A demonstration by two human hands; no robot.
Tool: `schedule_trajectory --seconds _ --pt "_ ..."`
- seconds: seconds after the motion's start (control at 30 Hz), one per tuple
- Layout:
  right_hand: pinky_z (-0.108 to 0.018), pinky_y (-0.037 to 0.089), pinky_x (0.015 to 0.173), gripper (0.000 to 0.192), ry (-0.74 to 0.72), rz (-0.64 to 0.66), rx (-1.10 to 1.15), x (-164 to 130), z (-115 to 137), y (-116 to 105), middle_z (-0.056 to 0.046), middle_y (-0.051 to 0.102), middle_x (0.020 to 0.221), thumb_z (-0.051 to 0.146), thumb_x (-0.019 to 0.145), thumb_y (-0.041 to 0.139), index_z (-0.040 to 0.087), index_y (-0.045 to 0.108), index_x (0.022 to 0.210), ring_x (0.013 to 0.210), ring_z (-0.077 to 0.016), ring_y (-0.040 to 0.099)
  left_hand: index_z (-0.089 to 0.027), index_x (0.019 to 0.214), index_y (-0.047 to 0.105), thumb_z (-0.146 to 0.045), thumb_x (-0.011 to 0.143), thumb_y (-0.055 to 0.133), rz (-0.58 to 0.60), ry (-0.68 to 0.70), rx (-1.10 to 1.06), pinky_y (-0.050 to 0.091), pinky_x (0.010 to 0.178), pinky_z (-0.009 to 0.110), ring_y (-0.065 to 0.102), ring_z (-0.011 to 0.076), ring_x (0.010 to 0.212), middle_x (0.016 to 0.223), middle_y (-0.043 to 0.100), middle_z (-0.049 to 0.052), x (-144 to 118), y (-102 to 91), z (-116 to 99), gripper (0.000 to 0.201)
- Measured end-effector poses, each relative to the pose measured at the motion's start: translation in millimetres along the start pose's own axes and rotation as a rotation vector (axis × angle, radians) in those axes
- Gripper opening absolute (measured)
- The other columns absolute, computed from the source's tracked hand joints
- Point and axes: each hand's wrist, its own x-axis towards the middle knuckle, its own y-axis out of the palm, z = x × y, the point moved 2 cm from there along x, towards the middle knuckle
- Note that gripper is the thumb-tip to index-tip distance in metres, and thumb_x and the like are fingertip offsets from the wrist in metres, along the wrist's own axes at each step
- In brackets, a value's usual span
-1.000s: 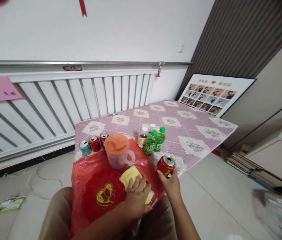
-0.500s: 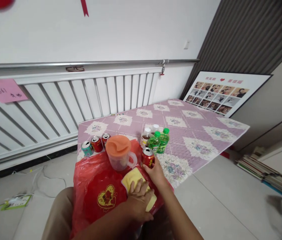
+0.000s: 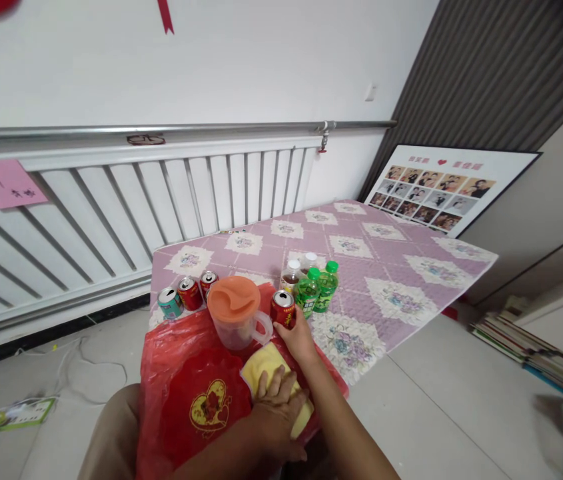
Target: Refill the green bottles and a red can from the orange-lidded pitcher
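Observation:
My right hand point(image 3: 295, 339) is closed round a red drink can point(image 3: 282, 311), which stands upright with its opened top showing. The can is between the clear pitcher point(image 3: 236, 333) with its orange lid and the green-capped bottles point(image 3: 307, 293). Lying flat, my left hand point(image 3: 281, 407) presses on a folded yellow cloth point(image 3: 264, 362), fingers stretched forward. The cloth lies on red plastic sheeting point(image 3: 171, 343), beside a red scalloped tray point(image 3: 176, 399) with a gold heart. My left palm hides part of the cloth.
Behind the pitcher's left side stand two red cans point(image 3: 190, 294) and a teal can point(image 3: 170, 304). Two white-capped bottles point(image 3: 290, 275) are behind the green ones. A floral cloth point(image 3: 356, 340) covers the table. A radiator point(image 3: 201, 193) runs behind it.
My right hand has moved the red can leftward and slightly away from me, closer to the pitcher. My left hand stays on the yellow cloth. The view has shifted slightly.

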Motion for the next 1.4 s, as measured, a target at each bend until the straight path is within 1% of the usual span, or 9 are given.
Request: schedule_trajectory --seconds 0.1,0.23,0.37,0.5,0.77,1.03,1.17,1.23,1.4 --pt "-0.044 0.052 0.093 0.067 0.022 -0.03 0.009 -14 -5 -20 -0.011 0.069 0.117 0.039 0.067 0.073 0.018 0.052 0.128 0.101 -0.0258 0.068 -0.036 0.156 0.014 -0.066 0.072 0.066 0.018 0.008 -0.022 -0.008 0.118 0.066 -0.009 0.042 0.152 0.168 0.0 0.003 1 0.1 1 0.103" --pt "-0.045 0.054 0.089 0.066 0.059 -0.126 -0.006 -25 -18 -61 -0.012 0.067 0.117 0.044 0.066 0.074 0.018 0.054 0.124 0.1 -0.027 0.067 -0.033 0.155 0.021 -0.067 0.068 0.069 0.025 -0.013 0.003 -0.008 0.118 0.066 -0.008 0.0429 0.151 0.168 0.002 0.005 7 7.6 9 0.105" --pt "-0.046 0.052 0.088 0.063 0.098 -0.248 -0.034 -15 -32 -99 -0.012 0.068 0.11 0.045 0.064 0.072 0.017 0.055 0.118 0.096 -0.0274 0.066 -0.033 0.155 0.02 -0.068 0.068 0.069 0.022 -0.006 0.048 -0.008 0.118 0.066 -0.01 0.0424 0.151 0.168 0.001 0.004 11 13.1 15 0.106" --pt "-0.045 0.05 0.088 0.056 0.123 -0.322 -0.053 7 -44 -119 -0.009 0.068 0.101 0.042 0.06 0.072 0.017 0.058 0.108 0.094 -0.0275 0.064 -0.033 0.155 0.021 -0.067 0.069 0.07 0.037 -0.01 0.042 -0.007 0.119 0.065 -0.009 0.0424 0.151 0.168 0.006 0.004 12 12.7 15 0.104" --pt "-0.042 0.049 0.086 0.053 0.126 -0.324 -0.059 31 -62 -119 -0.007 0.066 0.097 0.041 0.059 0.07 0.018 0.058 0.105 0.089 -0.0255 0.062 -0.035 0.156 0.016 -0.071 0.07 0.066 0.044 -0.024 0.063 -0.012 0.117 0.065 -0.009 0.0428 0.151 0.168 0.001 0.005 7 8.1 8 0.106" --pt "-0.042 0.05 0.088 0.069 0.153 -0.29 -0.006 29 -65 -118 -0.009 0.067 0.108 0.044 0.06 0.072 0.018 0.054 0.12 0.095 -0.0263 0.065 -0.035 0.156 0.016 -0.069 0.07 0.068 0.031 -0.002 0.031 -0.009 0.117 0.067 -0.006 0.0437 0.151 0.168 0.002 0.006 8 8.2 10 0.106" --pt "-0.046 0.049 0.092 0.084 0.214 -0.371 -0.011 4 -61 -124 -0.017 0.061 0.123 0.053 0.062 0.071 0.014 0.047 0.132 0.109 -0.0318 0.061 -0.033 0.156 0.017 -0.069 0.068 0.07 0.022 0.02 0.037 -0.004 0.117 0.068 -0.003 0.0446 0.151 0.168 0.002 0.007 9 8.7 10 0.108" --pt "-0.047 0.048 0.096 0.081 0.22 -0.393 -0.009 -17 -55 -122 -0.017 0.06 0.126 0.056 0.066 0.068 0.015 0.048 0.132 0.114 -0.0316 0.06 -0.033 0.156 0.016 -0.068 0.069 0.071 0.013 0.025 0.039 -0.001 0.118 0.067 -0.001 0.044 0.151 0.168 0.001 0.007 8 8.8 11 0.108" --pt "-0.041 0.055 0.09 0.062 0.214 -0.247 0.099 -81 -31 -89 -0.012 0.071 0.115 0.059 0.076 0.062 0.02 0.057 0.124 0.105 -0.0275 0.067 -0.03 0.156 0.018 -0.069 0.069 0.07 -0.02 0.057 0.094 -0.003 0.116 0.069 -0.002 0.0468 0.15 0.168 -0.001 0.009 7 10.3 14 0.109"
